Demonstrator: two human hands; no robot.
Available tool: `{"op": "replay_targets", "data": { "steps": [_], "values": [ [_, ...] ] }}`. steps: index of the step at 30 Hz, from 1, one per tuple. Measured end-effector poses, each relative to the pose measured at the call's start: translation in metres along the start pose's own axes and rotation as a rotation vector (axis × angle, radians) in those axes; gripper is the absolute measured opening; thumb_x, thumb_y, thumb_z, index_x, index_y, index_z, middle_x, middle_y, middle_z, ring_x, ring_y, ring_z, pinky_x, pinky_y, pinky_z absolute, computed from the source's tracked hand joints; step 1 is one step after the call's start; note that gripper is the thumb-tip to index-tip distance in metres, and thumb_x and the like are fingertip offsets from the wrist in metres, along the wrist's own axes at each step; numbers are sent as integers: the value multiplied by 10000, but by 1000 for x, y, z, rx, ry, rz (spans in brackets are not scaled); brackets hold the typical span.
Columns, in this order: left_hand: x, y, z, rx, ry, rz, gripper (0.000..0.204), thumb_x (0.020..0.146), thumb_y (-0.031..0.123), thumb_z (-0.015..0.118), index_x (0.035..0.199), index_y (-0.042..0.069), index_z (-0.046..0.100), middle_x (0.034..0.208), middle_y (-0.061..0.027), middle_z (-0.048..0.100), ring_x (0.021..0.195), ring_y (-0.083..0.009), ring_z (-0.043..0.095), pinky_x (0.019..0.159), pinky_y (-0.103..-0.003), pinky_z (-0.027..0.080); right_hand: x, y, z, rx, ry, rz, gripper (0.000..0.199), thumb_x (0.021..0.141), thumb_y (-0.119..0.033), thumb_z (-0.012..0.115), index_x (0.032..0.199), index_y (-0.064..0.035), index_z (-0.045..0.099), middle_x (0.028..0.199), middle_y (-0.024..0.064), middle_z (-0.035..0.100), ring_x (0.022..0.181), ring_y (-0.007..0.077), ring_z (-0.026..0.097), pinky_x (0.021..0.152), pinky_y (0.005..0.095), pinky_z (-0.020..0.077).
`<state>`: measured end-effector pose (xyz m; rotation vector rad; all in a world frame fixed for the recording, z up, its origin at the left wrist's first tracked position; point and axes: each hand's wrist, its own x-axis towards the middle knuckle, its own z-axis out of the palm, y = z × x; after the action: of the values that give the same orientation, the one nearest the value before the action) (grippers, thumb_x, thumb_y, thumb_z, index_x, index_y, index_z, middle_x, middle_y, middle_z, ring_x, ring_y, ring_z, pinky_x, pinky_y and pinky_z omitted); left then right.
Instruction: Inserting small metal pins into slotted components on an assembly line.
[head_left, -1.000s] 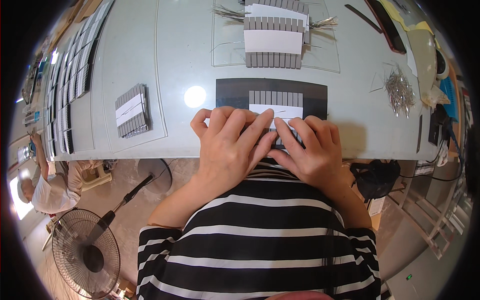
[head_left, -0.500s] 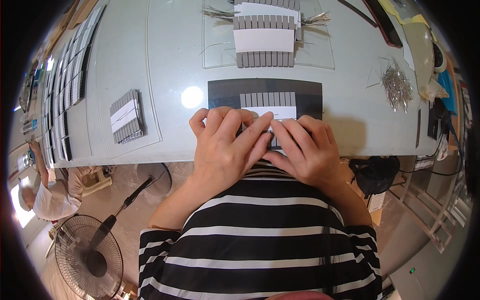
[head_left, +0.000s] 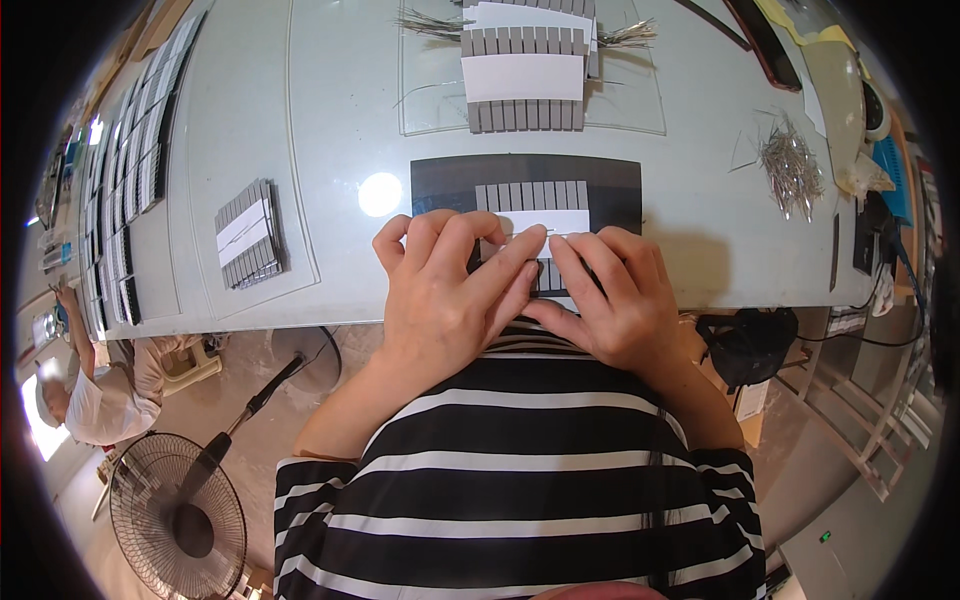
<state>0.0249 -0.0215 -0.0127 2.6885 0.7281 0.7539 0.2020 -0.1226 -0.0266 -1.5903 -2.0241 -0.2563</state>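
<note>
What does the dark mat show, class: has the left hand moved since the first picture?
Yes: against the dark mat, the left hand has moved slightly right, its fingers farther from the mat's left edge.

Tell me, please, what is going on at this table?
Someone's left hand and right hand are both at a grey slotted piece with a white band, on a dark mat; their fingertips are close together over the band. A stack of similar pieces lies to the left, another stack beyond the mat, and a heap of thin silvery strands to the right.
</note>
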Motion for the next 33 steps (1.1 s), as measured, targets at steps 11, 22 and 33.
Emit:
{"op": "replay_targets", "data": {
  "steps": [11,22,33],
  "values": [
    [1,-2,-4,111,-51,39,336,810,252,751,1140,189,738,1078,-8,592,1011,-219,520,917,-413,311,2,0,-4,107,-28,47,534,745,-358,838,1067,36,676,1059,116,641,980,306,608,805,397,509],
    [-2,0,0,143,-61,51,312,806,163,760,1118,165,752,1155,-52,606,1093,-268,502,988,-437,303,-70,267,-205,-401,459,783,258,939,-276,680,1082,-64,711,904,121,667,777,203,632,736,311,506],
    [-2,-1,4,195,-39,52,314,796,134,758,1109,160,758,1153,-36,607,1095,-263,498,1007,-435,297,-71,355,-241,-141,-66,993,298,916,-359,708,1049,-100,769,1027,22,715,935,142,628,893,302,465]
  ]
}}
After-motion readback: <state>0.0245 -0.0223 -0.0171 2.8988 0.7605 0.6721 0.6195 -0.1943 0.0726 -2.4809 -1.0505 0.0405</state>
